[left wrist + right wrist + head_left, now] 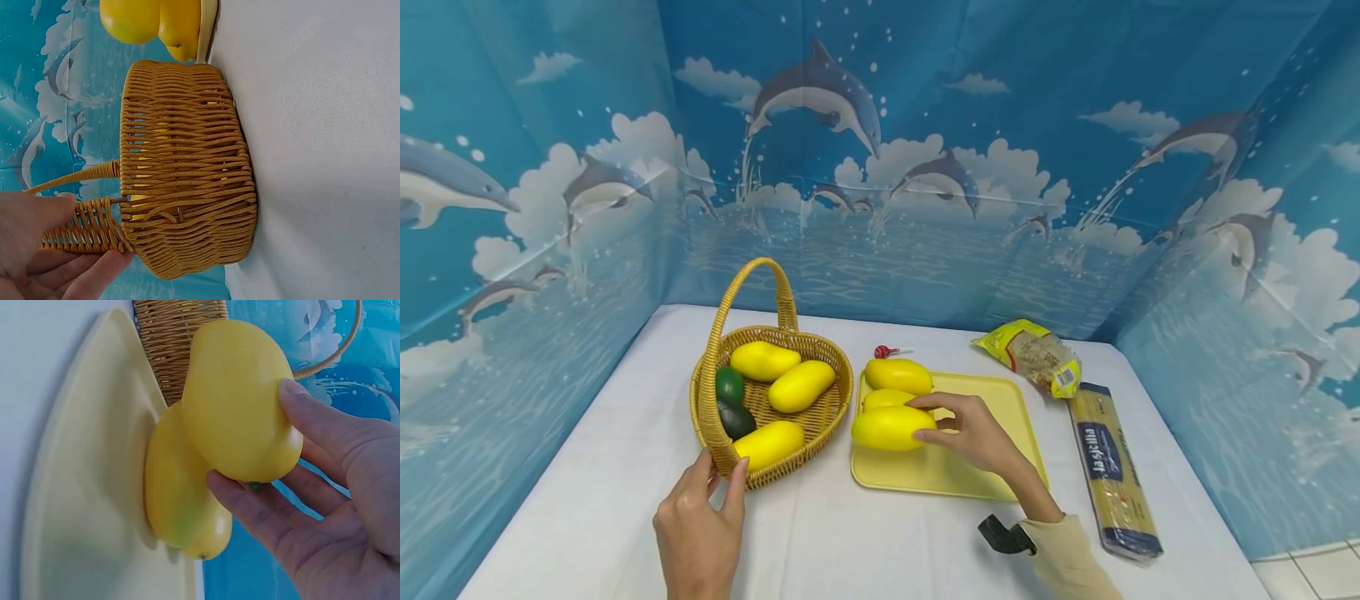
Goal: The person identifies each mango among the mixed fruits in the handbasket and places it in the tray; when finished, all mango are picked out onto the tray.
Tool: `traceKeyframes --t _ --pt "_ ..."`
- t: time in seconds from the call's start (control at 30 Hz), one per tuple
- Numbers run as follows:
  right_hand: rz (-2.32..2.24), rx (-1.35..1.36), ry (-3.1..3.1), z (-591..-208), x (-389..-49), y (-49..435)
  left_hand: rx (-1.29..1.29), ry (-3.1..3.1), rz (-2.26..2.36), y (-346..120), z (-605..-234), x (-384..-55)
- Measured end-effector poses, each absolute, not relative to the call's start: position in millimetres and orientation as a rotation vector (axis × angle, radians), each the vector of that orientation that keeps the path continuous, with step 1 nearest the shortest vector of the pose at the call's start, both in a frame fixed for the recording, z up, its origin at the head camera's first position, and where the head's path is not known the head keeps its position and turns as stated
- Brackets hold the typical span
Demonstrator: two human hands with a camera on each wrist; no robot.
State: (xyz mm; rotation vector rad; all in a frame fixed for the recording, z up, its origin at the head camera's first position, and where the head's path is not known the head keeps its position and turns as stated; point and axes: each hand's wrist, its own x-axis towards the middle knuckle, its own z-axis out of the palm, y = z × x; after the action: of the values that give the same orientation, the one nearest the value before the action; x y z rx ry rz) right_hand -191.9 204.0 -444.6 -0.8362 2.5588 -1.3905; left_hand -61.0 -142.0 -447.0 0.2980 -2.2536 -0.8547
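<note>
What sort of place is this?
Probably a makeshift filming booth: dolphin-printed curtains hang on three sides of a white-covered table, set with a wicker basket and a yellow tray.

Your left hand grips the basket at the near foot of its handle. Inside the basket, the nearest mango lies just beyond this grip; two smaller fruits lie behind it to the left, two farther mangoes behind. To the right, your right hand holds a raised mango over the tray. Behind that grip, two tray mangoes precede a lollipop; a packet lies right and behind, a pasta pack right.
</note>
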Motion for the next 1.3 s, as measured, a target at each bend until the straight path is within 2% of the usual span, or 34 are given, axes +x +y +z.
traceKeyframes --t 0.77,1.3 --pt "-1.37 -0.824 2.672 -474 -170 200 0.331 -2.275 -0.847 -141 -445 -62" --pt "-1.105 -1.088 2.852 -477 -162 197 0.304 -2.267 -0.844 -143 -446 -62"
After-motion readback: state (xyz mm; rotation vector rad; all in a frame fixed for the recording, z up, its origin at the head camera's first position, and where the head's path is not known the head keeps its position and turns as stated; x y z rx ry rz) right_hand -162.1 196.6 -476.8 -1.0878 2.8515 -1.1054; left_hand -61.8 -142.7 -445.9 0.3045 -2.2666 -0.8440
